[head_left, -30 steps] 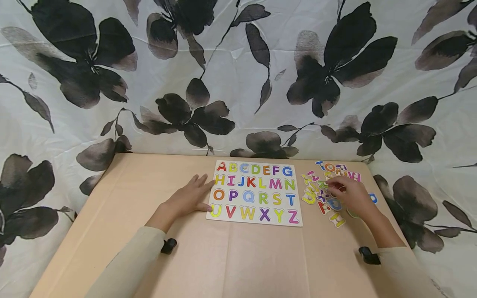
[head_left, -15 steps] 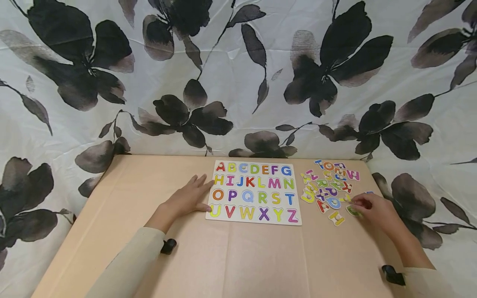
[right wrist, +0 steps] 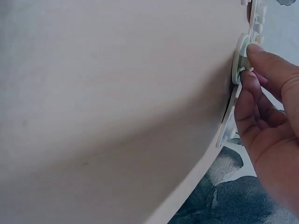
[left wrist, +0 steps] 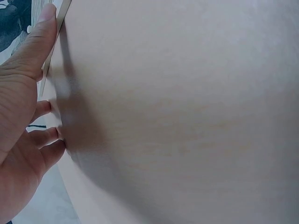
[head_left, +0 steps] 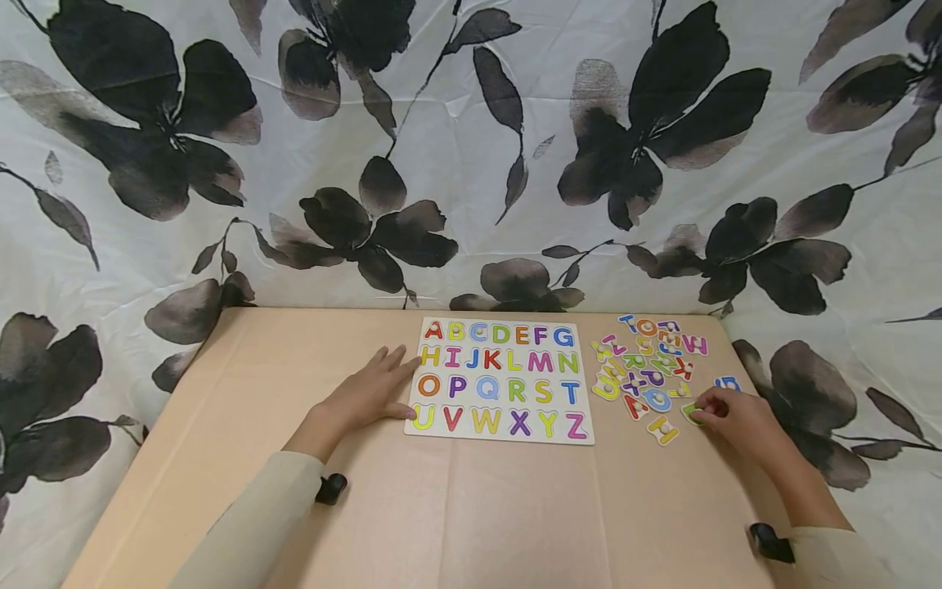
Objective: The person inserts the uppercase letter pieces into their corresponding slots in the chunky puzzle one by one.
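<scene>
The white alphabet puzzle board (head_left: 483,441) lies on the table, with coloured letters A to Z in four rows. My left hand (head_left: 371,388) rests along its left edge with fingers spread, and in the left wrist view the thumb (left wrist: 46,14) lies at the board's edge. My right hand (head_left: 738,417) pinches a green letter piece (head_left: 690,414) at the right side of the loose letters. In the right wrist view, thumb and forefinger grip this green piece (right wrist: 240,58) on its face side; which letter it is stays hidden.
Several loose letter pieces lie piled right of the board, among them a yellow H (head_left: 663,430), a red A (head_left: 635,406) and a blue O (head_left: 657,399). A blue piece (head_left: 727,382) lies beyond my right hand. A floral cloth (head_left: 515,164) hangs behind the table (head_left: 515,515).
My right hand has moved from over the pile rightward and toward me, past a yellow piece, onto the green letter piece. The left hand stays on the board.
</scene>
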`<action>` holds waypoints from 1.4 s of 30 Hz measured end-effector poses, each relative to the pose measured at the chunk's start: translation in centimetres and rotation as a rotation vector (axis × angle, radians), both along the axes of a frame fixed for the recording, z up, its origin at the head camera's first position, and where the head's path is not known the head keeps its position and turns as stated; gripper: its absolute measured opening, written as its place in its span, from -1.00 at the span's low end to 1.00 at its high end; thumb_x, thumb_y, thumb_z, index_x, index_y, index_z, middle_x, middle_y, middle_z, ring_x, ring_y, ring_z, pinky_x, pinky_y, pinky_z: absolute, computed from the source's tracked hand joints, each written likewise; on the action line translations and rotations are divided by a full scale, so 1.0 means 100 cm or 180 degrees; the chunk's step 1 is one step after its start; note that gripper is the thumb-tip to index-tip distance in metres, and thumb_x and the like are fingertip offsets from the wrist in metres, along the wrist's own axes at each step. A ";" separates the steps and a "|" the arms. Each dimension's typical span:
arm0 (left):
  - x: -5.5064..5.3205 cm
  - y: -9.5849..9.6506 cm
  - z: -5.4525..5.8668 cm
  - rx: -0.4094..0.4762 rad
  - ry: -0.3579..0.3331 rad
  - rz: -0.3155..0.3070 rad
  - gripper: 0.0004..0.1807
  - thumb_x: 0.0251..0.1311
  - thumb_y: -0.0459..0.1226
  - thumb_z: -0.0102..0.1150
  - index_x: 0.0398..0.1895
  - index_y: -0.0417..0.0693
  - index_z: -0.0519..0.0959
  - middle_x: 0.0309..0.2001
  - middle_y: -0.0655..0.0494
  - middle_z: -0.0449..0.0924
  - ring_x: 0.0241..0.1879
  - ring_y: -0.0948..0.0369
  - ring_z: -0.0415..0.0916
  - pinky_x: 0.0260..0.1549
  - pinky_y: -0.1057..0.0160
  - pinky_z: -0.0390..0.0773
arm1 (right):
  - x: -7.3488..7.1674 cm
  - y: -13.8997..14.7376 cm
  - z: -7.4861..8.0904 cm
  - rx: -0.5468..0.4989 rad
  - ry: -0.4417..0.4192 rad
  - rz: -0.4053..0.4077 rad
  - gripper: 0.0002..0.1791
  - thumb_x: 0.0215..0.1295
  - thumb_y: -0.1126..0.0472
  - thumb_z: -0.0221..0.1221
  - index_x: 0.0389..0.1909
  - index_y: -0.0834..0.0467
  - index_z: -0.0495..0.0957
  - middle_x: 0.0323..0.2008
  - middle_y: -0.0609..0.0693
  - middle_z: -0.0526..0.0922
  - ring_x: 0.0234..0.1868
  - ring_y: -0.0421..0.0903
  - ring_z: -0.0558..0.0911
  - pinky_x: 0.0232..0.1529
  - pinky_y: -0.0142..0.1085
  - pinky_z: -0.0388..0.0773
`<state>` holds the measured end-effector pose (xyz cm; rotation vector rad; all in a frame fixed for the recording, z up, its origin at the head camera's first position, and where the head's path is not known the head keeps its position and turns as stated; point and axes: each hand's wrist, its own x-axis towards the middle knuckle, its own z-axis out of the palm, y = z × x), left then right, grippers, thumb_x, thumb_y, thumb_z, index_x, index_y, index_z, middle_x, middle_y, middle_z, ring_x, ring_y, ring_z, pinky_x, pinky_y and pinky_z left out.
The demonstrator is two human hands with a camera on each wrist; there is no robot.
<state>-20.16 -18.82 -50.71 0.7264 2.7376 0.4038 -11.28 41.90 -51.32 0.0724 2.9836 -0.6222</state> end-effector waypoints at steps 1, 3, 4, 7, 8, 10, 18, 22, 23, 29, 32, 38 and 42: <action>0.000 0.000 0.000 -0.0002 -0.0011 0.0008 0.12 0.08 0.26 0.40 0.65 0.09 0.14 0.67 -0.17 -0.08 0.63 -0.30 -0.17 0.35 -0.37 0.34 | 0.000 -0.001 0.001 0.0002 -0.0011 0.0005 -0.76 0.28 0.10 0.43 -0.23 0.19 0.66 -0.41 -0.05 0.59 -0.31 -0.07 0.49 -0.37 -0.36 0.44; 0.000 0.000 0.000 0.0006 -0.0027 0.0019 0.12 0.08 0.26 0.40 0.65 0.10 0.14 0.67 -0.16 -0.08 0.63 -0.29 -0.18 0.36 -0.37 0.34 | -0.002 -0.002 0.004 0.0012 -0.0028 0.0009 -0.76 0.28 0.10 0.43 -0.24 0.18 0.66 -0.42 -0.06 0.59 -0.31 -0.07 0.49 -0.37 -0.35 0.44; -0.001 0.000 0.001 0.0016 -0.0018 0.0009 0.12 0.09 0.25 0.40 0.65 0.08 0.14 0.67 -0.17 -0.08 0.63 -0.30 -0.18 0.35 -0.38 0.34 | -0.002 -0.003 0.005 0.0007 -0.0035 0.0016 -0.76 0.28 0.10 0.42 -0.24 0.19 0.65 -0.42 -0.05 0.59 -0.30 -0.06 0.49 -0.38 -0.35 0.44; 0.000 -0.001 0.001 0.0016 -0.0024 0.0009 0.12 0.08 0.25 0.41 0.65 0.09 0.14 0.67 -0.17 -0.08 0.63 -0.30 -0.17 0.34 -0.39 0.35 | -0.006 -0.006 0.010 0.0020 -0.0008 0.0032 -0.76 0.28 0.09 0.43 -0.23 0.18 0.67 -0.41 -0.06 0.59 -0.31 -0.07 0.49 -0.39 -0.36 0.44; 0.000 -0.001 0.001 0.0012 -0.0026 0.0010 0.12 0.08 0.25 0.41 0.65 0.09 0.14 0.67 -0.17 -0.08 0.63 -0.30 -0.17 0.34 -0.39 0.35 | -0.008 -0.007 0.012 0.0022 0.0009 0.0050 -0.76 0.28 0.09 0.43 -0.22 0.17 0.67 -0.41 -0.06 0.60 -0.30 -0.08 0.48 -0.39 -0.37 0.44; 0.000 -0.002 0.001 -0.0009 -0.0029 0.0010 0.12 0.08 0.26 0.40 0.65 0.09 0.14 0.67 -0.16 -0.08 0.63 -0.29 -0.17 0.34 -0.38 0.35 | -0.012 -0.011 0.015 0.0002 0.0042 0.0090 -0.77 0.28 0.10 0.43 -0.21 0.17 0.68 -0.40 -0.06 0.60 -0.30 -0.08 0.48 -0.39 -0.38 0.43; 0.000 -0.002 0.002 0.0054 -0.0009 -0.0007 0.11 0.08 0.23 0.41 0.64 0.06 0.16 0.66 -0.20 -0.06 0.62 -0.33 -0.16 0.34 -0.38 0.35 | -0.034 -0.035 0.024 -0.0116 0.0125 0.0160 -0.79 0.30 0.15 0.42 -0.19 0.19 0.67 -0.36 -0.02 0.61 -0.26 -0.05 0.51 -0.35 -0.45 0.46; 0.001 -0.001 0.003 0.0062 -0.0020 -0.0003 0.11 0.07 0.23 0.41 0.64 0.06 0.17 0.66 -0.20 -0.05 0.62 -0.32 -0.15 0.35 -0.38 0.34 | -0.045 -0.052 0.028 -0.0195 0.0196 0.0213 -0.81 0.32 0.18 0.39 -0.16 0.20 0.67 -0.35 0.00 0.62 -0.26 -0.04 0.51 -0.35 -0.45 0.47; 0.001 -0.001 0.003 0.0055 -0.0010 -0.0006 0.11 0.07 0.23 0.41 0.64 0.06 0.17 0.66 -0.20 -0.05 0.62 -0.32 -0.15 0.34 -0.38 0.35 | -0.048 -0.057 0.028 -0.0220 0.0208 0.0213 -0.81 0.32 0.19 0.39 -0.15 0.21 0.67 -0.34 0.01 0.62 -0.26 -0.03 0.51 -0.35 -0.46 0.47; 0.001 -0.002 0.002 0.0047 -0.0002 -0.0011 0.12 0.07 0.25 0.40 0.64 0.06 0.16 0.66 -0.20 -0.05 0.62 -0.32 -0.14 0.34 -0.38 0.35 | -0.065 -0.086 0.028 -0.0384 0.0217 0.0260 -0.81 0.38 0.21 0.34 -0.07 0.20 0.66 -0.27 0.04 0.64 -0.21 -0.01 0.53 -0.26 -0.47 0.52; 0.000 -0.001 0.002 0.0046 -0.0008 -0.0018 0.13 0.06 0.25 0.40 0.65 0.06 0.15 0.66 -0.20 -0.06 0.62 -0.32 -0.14 0.35 -0.37 0.34 | -0.075 -0.102 0.027 -0.0470 0.0239 0.0314 -0.80 0.40 0.19 0.32 -0.04 0.18 0.67 -0.26 0.04 0.63 -0.21 -0.02 0.53 -0.24 -0.44 0.54; 0.002 -0.001 0.003 0.0036 -0.0004 -0.0007 0.12 0.07 0.24 0.40 0.65 0.07 0.16 0.66 -0.19 -0.05 0.62 -0.31 -0.14 0.35 -0.37 0.35 | -0.095 -0.138 0.024 -0.0572 0.0357 0.0481 -0.81 0.41 0.19 0.32 -0.04 0.16 0.68 -0.24 0.04 0.63 -0.21 -0.03 0.52 -0.21 -0.32 0.54; 0.002 -0.001 0.002 0.0025 0.0020 -0.0007 0.11 0.08 0.24 0.40 0.65 0.08 0.16 0.66 -0.19 -0.05 0.62 -0.31 -0.14 0.34 -0.37 0.36 | -0.108 -0.165 0.021 -0.0630 0.0332 0.0534 -0.80 0.42 0.17 0.32 -0.03 0.14 0.68 -0.20 0.04 0.63 -0.18 -0.03 0.53 -0.14 -0.25 0.56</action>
